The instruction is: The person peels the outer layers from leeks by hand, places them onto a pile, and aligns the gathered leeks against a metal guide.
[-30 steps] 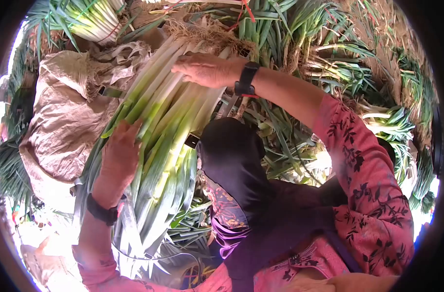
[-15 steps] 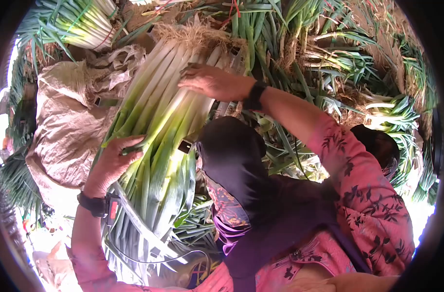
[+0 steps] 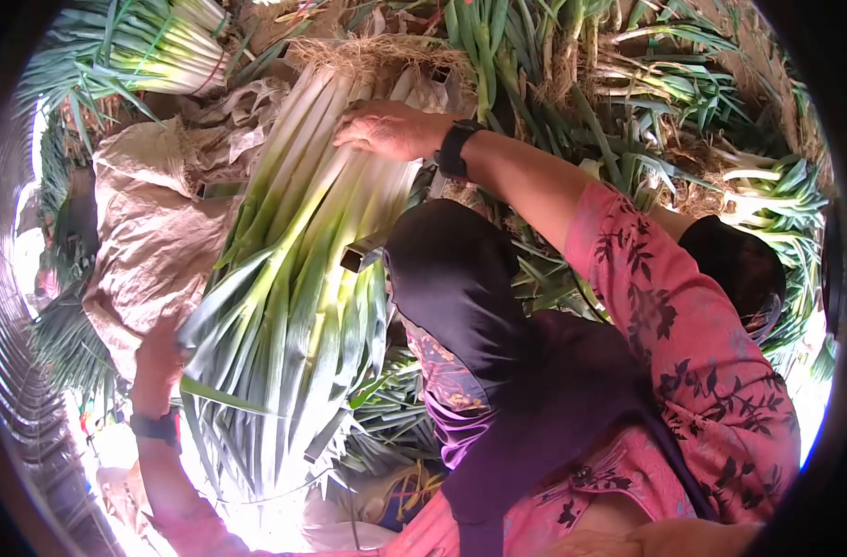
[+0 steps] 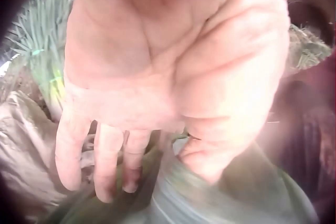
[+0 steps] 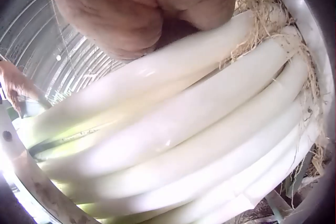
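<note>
A thick bunch of leeks [image 3: 298,251] lies on a metal frame, white shafts and roots at the far end, green leaves towards the person. The right hand [image 3: 386,130] rests across the white shafts just below the roots. In the right wrist view its palm side [image 5: 142,8] lies against the uppermost shaft. At the left edge of the leaves is the left hand [image 3: 161,357]. The left wrist view shows its thumb [image 4: 207,158] against a blurred leek leaf [image 4: 181,192], with the index finger mostly hidden and the other fingers extended.
A crumpled beige sack [image 3: 159,251] lies left of the bunch. Tied leeks [image 3: 177,46] stand at the far left, and more loose ones [image 3: 665,84] lie at the far right. A square metal tube end [image 3: 354,258] juts out near the person's dark head covering [image 3: 451,269].
The left hand has moved from the upper leaves down and left to the bunch's outer edge, where leaves now fan outward. The right hand stays on the white shafts.
</note>
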A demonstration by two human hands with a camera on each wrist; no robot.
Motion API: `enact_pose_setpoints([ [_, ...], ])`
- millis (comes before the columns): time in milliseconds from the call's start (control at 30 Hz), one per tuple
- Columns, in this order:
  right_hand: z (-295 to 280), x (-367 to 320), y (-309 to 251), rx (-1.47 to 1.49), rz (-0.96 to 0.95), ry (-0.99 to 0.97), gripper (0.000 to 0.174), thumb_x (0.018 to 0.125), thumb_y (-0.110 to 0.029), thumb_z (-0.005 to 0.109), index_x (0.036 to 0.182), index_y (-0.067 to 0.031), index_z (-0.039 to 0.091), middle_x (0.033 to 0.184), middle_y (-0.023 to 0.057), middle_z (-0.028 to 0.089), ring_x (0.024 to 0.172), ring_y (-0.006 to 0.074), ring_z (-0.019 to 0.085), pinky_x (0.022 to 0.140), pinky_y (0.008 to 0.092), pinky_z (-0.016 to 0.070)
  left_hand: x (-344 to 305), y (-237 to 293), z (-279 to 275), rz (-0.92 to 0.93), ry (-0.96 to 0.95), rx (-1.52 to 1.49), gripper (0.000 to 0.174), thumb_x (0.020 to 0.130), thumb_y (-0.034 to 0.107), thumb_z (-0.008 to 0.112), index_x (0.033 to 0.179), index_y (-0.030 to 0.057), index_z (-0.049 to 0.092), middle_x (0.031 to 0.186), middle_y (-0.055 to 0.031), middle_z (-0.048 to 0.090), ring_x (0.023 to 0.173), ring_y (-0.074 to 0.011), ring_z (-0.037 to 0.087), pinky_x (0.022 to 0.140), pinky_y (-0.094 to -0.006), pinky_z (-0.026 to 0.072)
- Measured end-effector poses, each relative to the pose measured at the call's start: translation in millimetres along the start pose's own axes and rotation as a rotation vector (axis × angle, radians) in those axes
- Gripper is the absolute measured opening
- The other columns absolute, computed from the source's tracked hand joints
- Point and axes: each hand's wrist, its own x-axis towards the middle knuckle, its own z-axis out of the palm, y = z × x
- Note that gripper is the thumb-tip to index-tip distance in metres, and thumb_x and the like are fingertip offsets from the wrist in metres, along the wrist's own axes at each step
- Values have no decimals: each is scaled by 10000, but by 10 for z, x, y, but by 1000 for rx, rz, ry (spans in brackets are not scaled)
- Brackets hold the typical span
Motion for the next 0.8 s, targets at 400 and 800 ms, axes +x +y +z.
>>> enact_pose_setpoints([
  [400,-240,96,-163,-19,-91,43,249,827,-69,618,1073,-72,654,914,124,634,944,320,582,833,411,474,719,1767,149,370,500,-229,348,860,161,634,1177,30,580,1116,-169,602,1033,-361,576,893,-427,459],
  [800,-177,284,-121,22,143,-147,222,910,-115,497,1069,-28,625,1102,169,595,1000,328,587,855,428,475,933,1597,524,449,534,-542,372,881,38,562,1246,107,583,930,-178,560,847,-378,559,750,-427,455],
])
